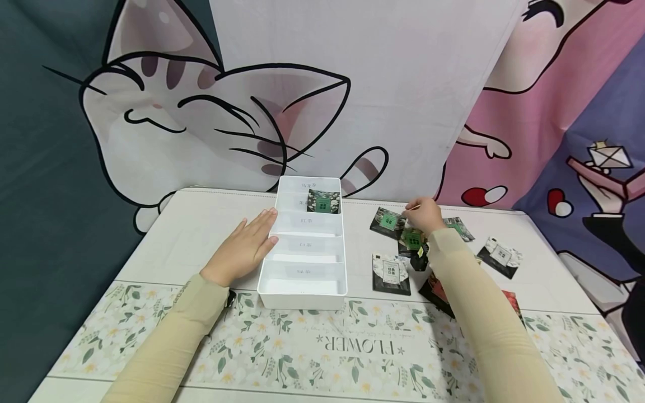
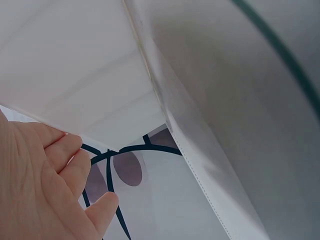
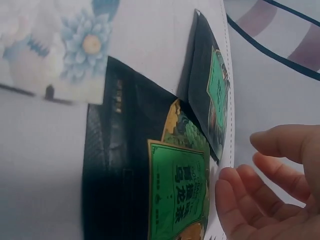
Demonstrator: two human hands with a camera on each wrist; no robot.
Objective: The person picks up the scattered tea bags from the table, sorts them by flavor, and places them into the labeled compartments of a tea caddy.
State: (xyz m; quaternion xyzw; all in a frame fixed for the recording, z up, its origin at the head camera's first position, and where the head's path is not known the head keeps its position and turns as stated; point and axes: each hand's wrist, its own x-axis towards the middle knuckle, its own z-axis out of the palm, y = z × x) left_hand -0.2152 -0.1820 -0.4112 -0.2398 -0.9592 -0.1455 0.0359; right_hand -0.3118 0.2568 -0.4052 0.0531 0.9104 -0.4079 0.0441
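A long white divided box stands on the table, with a tea sachet with a green label in one of its far compartments. My left hand touches the box's left wall with straight fingers; in the left wrist view that hand lies along the white wall. My right hand hovers over the loose sachets, beside one green-labelled sachet and above another. In the right wrist view, the right hand has loosely bent fingers and a gap below the thumb, with nothing between them.
Right of the box lies a white-labelled sachet. Another white one, a green one and red ones lie around the right forearm, which partly covers them. A flowered cloth covers the table's near part. A printed curtain hangs behind.
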